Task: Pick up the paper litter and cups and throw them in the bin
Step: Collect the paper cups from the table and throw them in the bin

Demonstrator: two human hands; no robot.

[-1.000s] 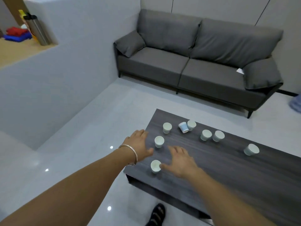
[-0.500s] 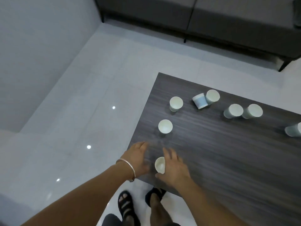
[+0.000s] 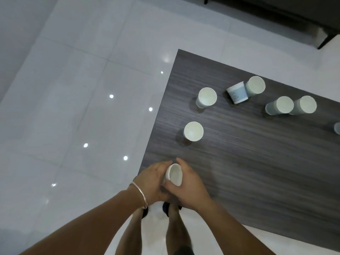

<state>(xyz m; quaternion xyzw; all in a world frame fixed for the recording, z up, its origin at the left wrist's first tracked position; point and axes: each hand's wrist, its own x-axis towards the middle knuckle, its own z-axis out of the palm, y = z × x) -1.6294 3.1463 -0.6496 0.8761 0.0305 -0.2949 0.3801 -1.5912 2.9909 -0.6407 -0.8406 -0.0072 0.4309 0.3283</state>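
Risk one: crushing. You have the small white paper cup clamped between both hands at the table's near left corner, lower centre of the frame, with its mouth tipped toward you. Your left hand curls its fingers round the cup's left wall. Your right hand wraps fingers and thumb round the right wall and base. The paper looks thin, so any harder squeeze would likely buckle it. Any dregs would then spill past the edge onto your sandalled feet. Whether it is dry, I cannot tell.

Risk two: knock-ons. The upright pale paper cup stands just beyond your fingertips, and a careless reach could tip it. The blue-printed paper cup lying on its side, centre right, could roll if the table is jogged.

Risk three: no bin is in view. You will have to turn to look for it, on a floor that looks slick.

Surface: dark grey wood-grain tabletop, matte, filling the right half of the frame. More pale cups stand along its far side, and one is cut off by the right edge. No paper litter is visible.

Room: glossy white floor tiles across the left carry bright light reflections. A dark sofa base and leg sit at upper right.
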